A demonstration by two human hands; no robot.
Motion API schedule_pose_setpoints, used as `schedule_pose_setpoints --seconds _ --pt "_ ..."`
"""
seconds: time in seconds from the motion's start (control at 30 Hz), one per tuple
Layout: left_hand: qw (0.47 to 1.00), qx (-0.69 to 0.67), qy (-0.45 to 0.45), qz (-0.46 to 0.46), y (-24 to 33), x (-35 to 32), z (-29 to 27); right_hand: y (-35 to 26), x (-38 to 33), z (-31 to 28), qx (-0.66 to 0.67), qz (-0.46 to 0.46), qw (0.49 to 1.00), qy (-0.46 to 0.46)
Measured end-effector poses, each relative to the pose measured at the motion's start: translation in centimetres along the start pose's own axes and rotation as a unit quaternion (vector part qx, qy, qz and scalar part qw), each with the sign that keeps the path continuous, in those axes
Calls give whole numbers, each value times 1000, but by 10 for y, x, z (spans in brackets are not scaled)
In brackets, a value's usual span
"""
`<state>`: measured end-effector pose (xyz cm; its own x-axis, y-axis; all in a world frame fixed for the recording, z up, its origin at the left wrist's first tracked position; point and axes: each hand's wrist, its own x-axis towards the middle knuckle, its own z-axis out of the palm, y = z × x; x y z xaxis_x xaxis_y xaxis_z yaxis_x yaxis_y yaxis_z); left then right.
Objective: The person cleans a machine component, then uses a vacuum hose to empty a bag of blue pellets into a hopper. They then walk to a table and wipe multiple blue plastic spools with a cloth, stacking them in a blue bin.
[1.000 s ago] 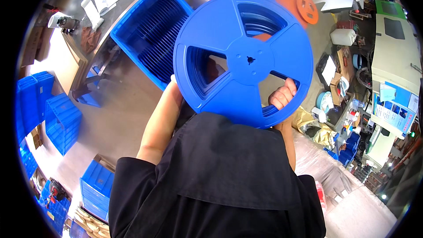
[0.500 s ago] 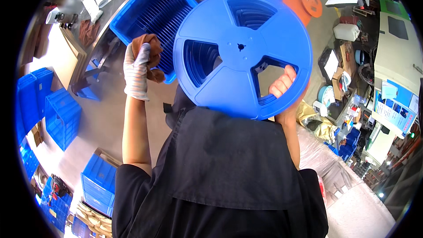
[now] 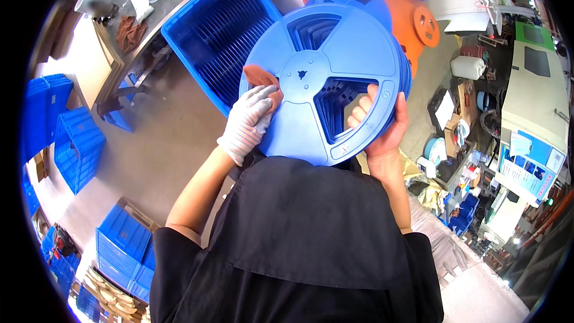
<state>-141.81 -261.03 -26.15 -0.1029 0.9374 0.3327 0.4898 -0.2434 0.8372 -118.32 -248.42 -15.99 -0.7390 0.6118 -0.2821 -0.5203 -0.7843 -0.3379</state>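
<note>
A large blue plastic reel (image 3: 326, 81) with three cut-out windows is held up in front of my chest. My right hand (image 3: 382, 128), bare, grips its lower right rim, fingers hooked through one window. My left hand (image 3: 248, 121) wears a white knit glove and presses a small brown cloth (image 3: 260, 78) flat against the reel's left face. A black apron covers my front below the reel.
A blue crate (image 3: 224, 36) filled with upright blue reels stands behind the held reel. More blue and orange reels (image 3: 418, 18) lie at the top. Blue crates (image 3: 66, 137) are stacked at the left and lower left. A workbench and cluttered machines (image 3: 526, 113) line the right.
My left hand came out from behind the reel, picked up the brown cloth and now lays it on the reel's face. The reel has shifted slightly lower and turned.
</note>
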Motion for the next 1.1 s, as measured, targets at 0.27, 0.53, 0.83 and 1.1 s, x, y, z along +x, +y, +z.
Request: schedule_pose_setpoints --seconds 0.27,0.53,0.83,1.1 --pt "855 -191 54 -480 41 32 -21 31 47 69 -185 50 980 51" --pt "745 -533 133 -380 37 13 -8 73 38 91 -320 128 939 -8" --pt "637 -698 276 -174 38 -41 -35 24 20 36 -233 69 970 10" --pt "642 -667 372 -59 22 -88 -1 3 4 16 -246 100 964 -25"
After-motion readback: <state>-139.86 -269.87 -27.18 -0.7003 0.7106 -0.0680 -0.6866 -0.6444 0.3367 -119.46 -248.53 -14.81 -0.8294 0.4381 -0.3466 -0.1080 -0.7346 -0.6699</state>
